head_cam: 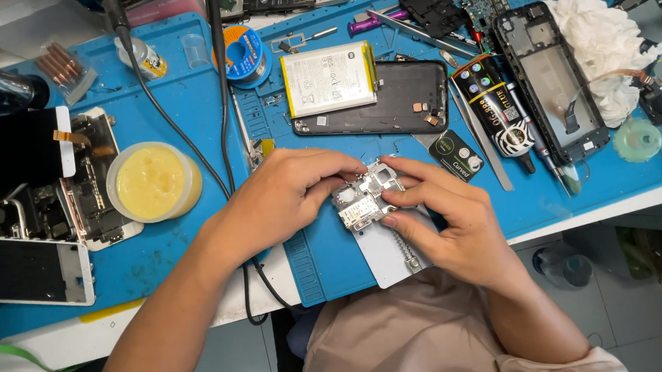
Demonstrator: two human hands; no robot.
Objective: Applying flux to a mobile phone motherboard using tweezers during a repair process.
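Observation:
A small silver phone circuit board (364, 199) with metal shields sits between both my hands at the front of the blue work mat (188, 103). My left hand (282, 197) grips its left side with thumb and fingers. On the opposite side, my right hand (448, 217) pinches the board's right edge from above and below. Under the board lies a white metal holder plate (387, 255) with a spring along its right side.
A dark phone back cover (406, 101) with a white battery (328, 77) lies just beyond. A yellow paste tub (151, 182), opened phones (33, 204), a phone frame (554, 80), white tissue (601, 39), tweezers, solder spool and a black cable surround the hands.

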